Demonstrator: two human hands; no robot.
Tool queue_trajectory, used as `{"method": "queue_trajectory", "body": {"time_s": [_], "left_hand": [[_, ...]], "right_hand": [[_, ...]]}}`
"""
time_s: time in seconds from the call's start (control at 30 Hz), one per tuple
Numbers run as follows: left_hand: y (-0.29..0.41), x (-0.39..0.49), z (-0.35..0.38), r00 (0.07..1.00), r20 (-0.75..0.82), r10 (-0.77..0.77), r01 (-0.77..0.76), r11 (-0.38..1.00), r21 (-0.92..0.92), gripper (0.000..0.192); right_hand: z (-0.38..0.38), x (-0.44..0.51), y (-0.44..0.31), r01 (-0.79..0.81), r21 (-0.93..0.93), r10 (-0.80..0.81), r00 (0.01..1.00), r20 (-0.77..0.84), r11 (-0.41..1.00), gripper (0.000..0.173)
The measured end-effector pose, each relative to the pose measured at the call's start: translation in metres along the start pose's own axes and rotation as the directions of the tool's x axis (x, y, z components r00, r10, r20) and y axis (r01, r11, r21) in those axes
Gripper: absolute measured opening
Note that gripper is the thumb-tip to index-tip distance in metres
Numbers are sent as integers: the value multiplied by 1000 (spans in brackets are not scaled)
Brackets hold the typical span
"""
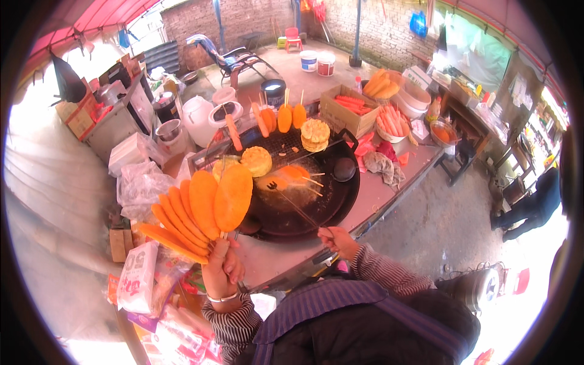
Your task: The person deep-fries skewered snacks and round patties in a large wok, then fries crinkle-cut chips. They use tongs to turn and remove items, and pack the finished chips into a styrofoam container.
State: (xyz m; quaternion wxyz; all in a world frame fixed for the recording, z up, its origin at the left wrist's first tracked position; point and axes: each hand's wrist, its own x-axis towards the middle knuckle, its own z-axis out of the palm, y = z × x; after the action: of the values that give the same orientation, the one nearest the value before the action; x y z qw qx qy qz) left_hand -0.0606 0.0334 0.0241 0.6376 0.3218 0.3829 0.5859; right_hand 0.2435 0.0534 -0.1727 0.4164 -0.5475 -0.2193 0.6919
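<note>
My left hand (pixel 222 269) is closed on the sticks of several flat orange breaded skewers (pixel 205 205), fanned out beside the pan's left edge. In my right hand (pixel 339 242) is the end of a thin metal fork (pixel 296 207); its dark prongs lie over the oil. Orange skewers (pixel 292 173) sit in the bubbling oil of a wide black frying pan (pixel 335 214), their sticks pointing right. A wire rack (pixel 285 141) over the far part of the pan bears a stack of round golden cakes (pixel 315 135). More skewers (pixel 285 118) stand along its back.
Right of the pan are a crumpled rag (pixel 381 166), a bowl of pink sausages (pixel 392 122) and a cardboard box (pixel 351 114). White plastic tubs (pixel 198 119) and bags (pixel 143 185) stand to the left. A person in dark clothes (pixel 531 205) is at the far right.
</note>
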Motion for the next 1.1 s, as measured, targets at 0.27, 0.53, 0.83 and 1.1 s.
{"method": "queue_trajectory", "body": {"time_s": [0.27,0.53,0.83,1.1], "left_hand": [[-2,1,3,1000,19,-1,1,1000,-2,27],[-3,3,-2,1000,-12,27,-28,1000,0,28],[-1,8,6,1000,12,-6,6,1000,-24,25],[-3,3,19,1000,-16,22,-23,999,-42,23]], "right_hand": [[30,29,3,79,34,-83,991,101,996,19],[4,-46,-11,240,-380,-266,964,-17,893,23],[-24,-105,-69,332,-808,-503,863,52,486,26],[-51,-99,-175,409,-695,-422,891,165,591,21]]}}
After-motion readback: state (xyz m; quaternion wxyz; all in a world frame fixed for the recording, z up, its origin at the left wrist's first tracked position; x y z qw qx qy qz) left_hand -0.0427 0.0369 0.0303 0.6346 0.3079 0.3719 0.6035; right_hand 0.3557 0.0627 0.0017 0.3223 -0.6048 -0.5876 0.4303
